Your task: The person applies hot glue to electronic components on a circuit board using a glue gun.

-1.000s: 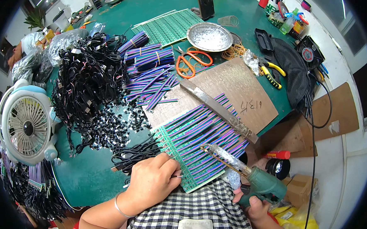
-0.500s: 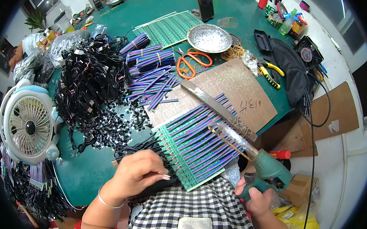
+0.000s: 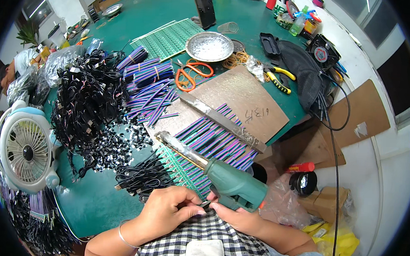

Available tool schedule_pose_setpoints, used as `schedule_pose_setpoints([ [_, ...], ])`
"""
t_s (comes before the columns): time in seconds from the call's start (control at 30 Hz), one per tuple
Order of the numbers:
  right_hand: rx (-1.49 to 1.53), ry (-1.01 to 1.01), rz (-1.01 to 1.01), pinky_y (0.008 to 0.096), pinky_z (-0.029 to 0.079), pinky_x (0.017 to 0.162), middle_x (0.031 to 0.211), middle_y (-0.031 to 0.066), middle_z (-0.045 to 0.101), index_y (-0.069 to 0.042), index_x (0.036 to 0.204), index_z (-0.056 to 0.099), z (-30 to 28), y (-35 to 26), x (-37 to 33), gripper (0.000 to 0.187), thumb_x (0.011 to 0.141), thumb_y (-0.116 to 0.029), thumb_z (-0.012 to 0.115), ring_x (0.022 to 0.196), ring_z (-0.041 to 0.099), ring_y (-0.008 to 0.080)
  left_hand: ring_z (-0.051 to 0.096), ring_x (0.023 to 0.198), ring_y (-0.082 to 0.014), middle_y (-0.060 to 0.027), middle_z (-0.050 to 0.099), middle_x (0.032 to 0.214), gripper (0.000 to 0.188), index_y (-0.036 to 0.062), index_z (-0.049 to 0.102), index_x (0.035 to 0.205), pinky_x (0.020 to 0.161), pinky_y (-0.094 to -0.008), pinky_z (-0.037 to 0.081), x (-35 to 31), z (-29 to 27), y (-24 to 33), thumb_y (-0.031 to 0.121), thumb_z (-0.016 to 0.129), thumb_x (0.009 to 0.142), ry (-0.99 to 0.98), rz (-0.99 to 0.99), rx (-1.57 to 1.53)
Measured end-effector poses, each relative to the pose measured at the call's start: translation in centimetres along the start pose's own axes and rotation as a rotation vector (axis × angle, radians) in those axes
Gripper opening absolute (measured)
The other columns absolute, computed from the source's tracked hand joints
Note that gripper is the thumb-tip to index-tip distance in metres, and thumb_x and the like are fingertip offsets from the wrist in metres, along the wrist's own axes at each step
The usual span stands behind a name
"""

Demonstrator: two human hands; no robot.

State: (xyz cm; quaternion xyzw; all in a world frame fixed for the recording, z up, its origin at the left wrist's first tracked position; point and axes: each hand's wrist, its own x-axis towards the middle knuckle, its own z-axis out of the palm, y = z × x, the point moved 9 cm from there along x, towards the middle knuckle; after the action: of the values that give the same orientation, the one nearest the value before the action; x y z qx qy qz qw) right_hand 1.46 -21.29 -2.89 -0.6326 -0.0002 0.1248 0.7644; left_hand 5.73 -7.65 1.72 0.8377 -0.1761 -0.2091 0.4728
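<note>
My right hand [image 3: 233, 216] holds a green soldering gun [image 3: 237, 183] by its lower part. The gun's long metal barrel points up and left across a green circuit board [image 3: 171, 167], whose near part it partly hides. Fingers pinched, my left hand [image 3: 170, 208] is close to my right fingertips at the board's near edge; what it pinches is too small to make out. Rows of multicoloured flat wires [image 3: 204, 136] run from the board toward a metal bar [image 3: 224, 122] lying across them. A bundle of black cables [image 3: 142, 175] is just left of the board.
Under the bar is a brown board [image 3: 257, 103]. Behind it are orange-handled scissors [image 3: 186, 76], a metal bowl [image 3: 209, 46] and yellow-black pliers [image 3: 281, 81]. Black cables [image 3: 88, 98] pile up at left beside a fan [image 3: 27, 151]. A cord [image 3: 334, 181] hangs at right.
My right hand has brought the soldering gun left and over the circuit board. My hands are now close together at its near edge. The whole view has shifted slightly.
</note>
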Motion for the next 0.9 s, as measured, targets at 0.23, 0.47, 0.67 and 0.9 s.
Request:
schedule_pose_setpoints([
  [0.23,-0.075,0.098,-0.055,0.0278,0.054,0.071,0.092,0.0059,0.069,-0.004,0.103,0.065,-0.3,0.0,0.3,0.020,0.083,-0.005,0.069,0.082,0.067,0.0137,0.068,0.066,-0.0118,-0.0076,0.069,0.075,0.020,0.0026,0.067,0.085,0.057,-0.0245,0.052,0.3,0.8,0.2,0.015,0.081,0.076,-0.028,0.025,-0.005],
  [0.47,-0.099,0.111,-0.111,0.0279,0.055,0.069,0.090,0.0054,0.069,-0.003,0.103,0.065,-0.4,-0.6,0.3,0.020,0.083,-0.004,0.069,0.080,0.067,0.0128,0.066,0.067,-0.0107,-0.0062,0.069,0.076,0.018,0.0015,0.067,0.087,0.061,-0.0239,0.053,0.2,1.4,-1.7,0.012,0.079,0.078,-0.060,-0.127,-0.207],
  [0.67,-0.028,0.073,0.083,0.0249,0.053,0.065,0.088,0.0041,0.068,-0.003,0.102,0.066,-0.3,0.9,0.3,0.017,0.085,-0.003,0.068,0.077,0.065,0.0088,0.064,0.073,-0.0126,-0.0050,0.066,0.084,0.017,0.0040,0.066,0.088,0.063,-0.0260,0.052,0.3,0.9,0.1,0.010,0.079,0.078,-0.031,0.122,-0.043],
  [0.9,0.161,0.044,0.159,0.0247,0.052,0.067,0.090,0.0024,0.065,-0.002,0.104,0.062,0.0,0.8,0.4,0.016,0.088,-0.002,0.064,0.078,0.062,0.0092,0.061,0.073,-0.0222,-0.0059,0.062,0.086,0.022,0.0075,0.066,0.089,0.062,-0.0325,0.050,-1.2,-0.9,4.7,0.003,0.073,0.069,0.080,0.456,0.251],
])
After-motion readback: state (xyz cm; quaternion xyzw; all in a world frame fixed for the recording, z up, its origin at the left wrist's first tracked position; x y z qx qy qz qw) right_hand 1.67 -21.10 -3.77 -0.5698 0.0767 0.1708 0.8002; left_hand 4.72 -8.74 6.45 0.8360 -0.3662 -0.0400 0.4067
